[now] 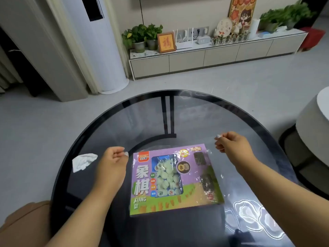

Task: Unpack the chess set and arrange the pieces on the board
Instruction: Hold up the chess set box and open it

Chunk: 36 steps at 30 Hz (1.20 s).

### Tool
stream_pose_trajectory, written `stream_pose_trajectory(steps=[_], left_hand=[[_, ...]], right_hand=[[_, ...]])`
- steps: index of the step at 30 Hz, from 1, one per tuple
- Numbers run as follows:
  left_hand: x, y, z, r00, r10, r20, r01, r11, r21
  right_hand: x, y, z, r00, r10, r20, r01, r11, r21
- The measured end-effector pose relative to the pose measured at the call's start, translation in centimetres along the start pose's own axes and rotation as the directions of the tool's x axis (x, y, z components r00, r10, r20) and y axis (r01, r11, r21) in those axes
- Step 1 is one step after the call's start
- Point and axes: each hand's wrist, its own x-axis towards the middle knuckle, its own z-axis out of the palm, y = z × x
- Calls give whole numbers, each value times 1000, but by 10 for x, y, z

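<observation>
The chess set box (175,179) is lying flat on the glass table (106,122); clear plastic wrap (211,154) is being pinched by curled left hand (111,162) and right hand (229,142) at opposite sides

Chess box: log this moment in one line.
chess box flat on glass table | unopened | left hand, right hand pulling clear wrap
</observation>
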Motion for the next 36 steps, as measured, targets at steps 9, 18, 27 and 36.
stream_pose_trajectory(steps=[9, 18, 27, 36], left_hand=[[31, -30, 27, 995, 80, -63, -81, 997, -8], [46, -46, 38, 993, 91, -81, -97, 993, -67], [35, -57, 43, 993, 93, -78, -98, 993, -62], [-6, -72, 24, 998, 29, -61, -30, 1000, -6]], right_hand=[[35, 34, 16, 994, -99, -43, 102, 992, 75], [55, 49, 28, 982, -183, -35, 186, 976, 116], [51, 61, 23, 978, -205, -47, 208, 975, 76], [5, 76, 12, 994, -108, -32, 109, 993, 50]])
